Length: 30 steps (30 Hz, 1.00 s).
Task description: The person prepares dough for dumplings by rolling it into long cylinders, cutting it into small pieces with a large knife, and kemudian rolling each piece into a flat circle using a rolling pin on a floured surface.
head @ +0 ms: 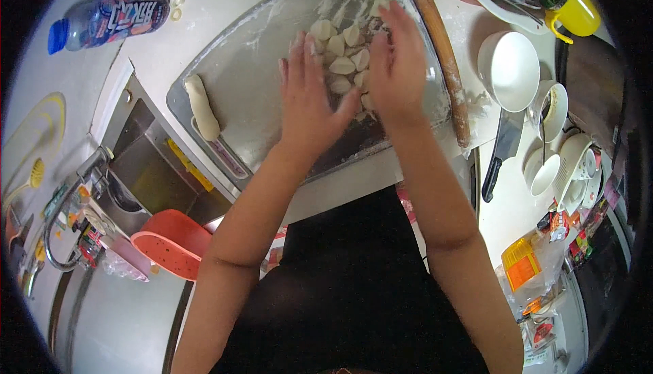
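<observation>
Several small cut pieces of dough (343, 65) lie in a cluster on a flour-dusted board (245, 83). My left hand (308, 98) is flat against the cluster's left side, thumb spread away from the fingers. On the other side is my right hand (400, 67), slightly blurred, its fingers stretched over the dough at the upper right. Neither hand grasps anything that I can see; the palms hide some pieces. A thick roll of dough (202, 108) rests at the board's left end, partly over its handle slot.
A floury wooden rolling pin (441, 47) lies along the board's right edge. Farther right are a white bowl (509, 70) and a black-handled knife (502, 154). To the left are a bottle (112, 21), a steel sink (158, 162) and a red basin (173, 244).
</observation>
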Motion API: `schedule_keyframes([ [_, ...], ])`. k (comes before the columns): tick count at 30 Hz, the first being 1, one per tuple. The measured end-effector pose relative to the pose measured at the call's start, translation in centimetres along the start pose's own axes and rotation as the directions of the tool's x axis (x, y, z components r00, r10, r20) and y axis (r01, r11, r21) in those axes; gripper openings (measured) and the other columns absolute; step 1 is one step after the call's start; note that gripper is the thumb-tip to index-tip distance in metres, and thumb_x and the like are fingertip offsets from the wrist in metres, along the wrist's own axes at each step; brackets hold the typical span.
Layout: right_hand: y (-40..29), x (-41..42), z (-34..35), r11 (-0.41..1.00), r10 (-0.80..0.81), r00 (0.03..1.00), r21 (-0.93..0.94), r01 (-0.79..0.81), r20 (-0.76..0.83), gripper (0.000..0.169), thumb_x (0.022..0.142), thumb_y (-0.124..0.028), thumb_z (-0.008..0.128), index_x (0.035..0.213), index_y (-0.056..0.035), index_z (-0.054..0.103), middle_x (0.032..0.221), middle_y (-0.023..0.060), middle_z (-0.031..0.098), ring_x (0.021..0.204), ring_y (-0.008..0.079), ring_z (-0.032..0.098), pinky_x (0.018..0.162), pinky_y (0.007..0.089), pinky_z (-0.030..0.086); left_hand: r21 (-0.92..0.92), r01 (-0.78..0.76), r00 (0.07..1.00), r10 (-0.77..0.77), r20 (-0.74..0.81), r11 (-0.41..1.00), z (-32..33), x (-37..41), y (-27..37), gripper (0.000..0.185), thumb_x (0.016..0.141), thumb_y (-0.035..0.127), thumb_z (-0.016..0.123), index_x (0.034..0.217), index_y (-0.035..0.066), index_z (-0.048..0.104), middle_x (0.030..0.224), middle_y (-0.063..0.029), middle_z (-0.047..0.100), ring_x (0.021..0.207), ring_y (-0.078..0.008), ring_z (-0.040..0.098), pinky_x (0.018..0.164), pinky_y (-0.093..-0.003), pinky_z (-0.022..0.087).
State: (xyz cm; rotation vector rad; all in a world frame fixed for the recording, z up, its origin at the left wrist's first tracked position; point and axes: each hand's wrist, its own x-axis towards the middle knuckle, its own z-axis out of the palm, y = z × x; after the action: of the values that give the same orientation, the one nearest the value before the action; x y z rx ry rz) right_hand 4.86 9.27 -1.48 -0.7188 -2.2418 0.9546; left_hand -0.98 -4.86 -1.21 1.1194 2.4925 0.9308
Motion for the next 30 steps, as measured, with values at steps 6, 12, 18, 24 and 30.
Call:
schedule_keyframes([
  [6, 2.5, 3.2, -0.2, 0.997, -0.08, 0.979, -0.001, 0.081, 0.187, 0.025, 0.091, -0.005, 0.053, 0.114, -0.0051, 0.064, 0.123, 0.0137, 0.061, 0.109, 0.0297, 0.059, 0.092, 0.0338, 0.047, 0.068, -0.18, 0.983, 0.181, -0.015, 0.981, 1.6, 2.8, -0.4, 0.09, 0.078, 0.041, 0.072, 0.145, 0.0, 0.029, 0.146, -0.0234, 0.037, 0.135, -0.0379, 0.036, 0.112, -0.0521, 0.025],
  [12, 0.5, -1.6, -3.7, 0.995, 0.094, 0.982, 0.013, -0.097, 0.162, 0.03, 0.088, -0.002, 0.058, 0.117, -0.0058, 0.062, 0.121, 0.0145, 0.06, 0.104, 0.0321, 0.06, 0.086, 0.0348, 0.051, -0.262, -0.227, 0.965, 0.253, 0.072, 0.938, -1.6, 6.0, -3.1, 0.073, 0.078, 0.033, 0.071, 0.139, 0.006, 0.042, 0.136, -0.0187, 0.049, 0.124, -0.0359, 0.049, 0.108, -0.047, 0.034],
  [18, 0.3, -0.8, -3.0, 0.982, 0.189, 0.948, -0.021, -0.19, 0.254, 0.042, 0.08, -0.007, 0.072, 0.12, -0.0055, 0.061, 0.116, 0.0147, 0.06, 0.101, 0.0322, 0.061, 0.085, 0.0361, 0.051, -0.191, -0.355, 0.89, 0.393, 0.231, 0.915, -1.0, 7.7, -3.3, 0.051, 0.087, 0.022, 0.065, 0.135, 0.012, 0.05, 0.136, -0.0141, 0.052, 0.128, -0.0303, 0.047, 0.108, -0.0401, 0.037],
  [24, 0.1, -1.1, -3.9, 0.98, 0.192, 0.955, -0.099, -0.174, 0.225, 0.045, 0.071, -0.009, 0.079, 0.114, -0.0063, 0.065, 0.11, 0.0138, 0.062, 0.1, 0.0311, 0.061, 0.086, 0.0372, 0.05, -0.283, -0.167, 0.979, 0.192, 0.062, 0.944, -1.6, 5.3, -2.8, 0.046, 0.082, 0.017, 0.068, 0.125, 0.005, 0.057, 0.125, -0.0161, 0.058, 0.116, -0.0357, 0.055, 0.101, -0.0406, 0.043],
  [30, 0.4, -0.9, -2.6, 0.981, 0.176, 0.962, -0.115, -0.154, 0.21, 0.038, 0.073, -0.006, 0.075, 0.11, -0.0047, 0.067, 0.112, 0.0134, 0.062, 0.1, 0.0324, 0.059, 0.088, 0.0375, 0.049, -0.174, -0.124, 0.992, 0.116, -0.056, 0.977, -0.9, 2.1, -1.8, 0.051, 0.081, 0.014, 0.067, 0.13, 0.005, 0.053, 0.128, -0.0168, 0.057, 0.116, -0.0362, 0.054, 0.098, -0.0421, 0.043],
])
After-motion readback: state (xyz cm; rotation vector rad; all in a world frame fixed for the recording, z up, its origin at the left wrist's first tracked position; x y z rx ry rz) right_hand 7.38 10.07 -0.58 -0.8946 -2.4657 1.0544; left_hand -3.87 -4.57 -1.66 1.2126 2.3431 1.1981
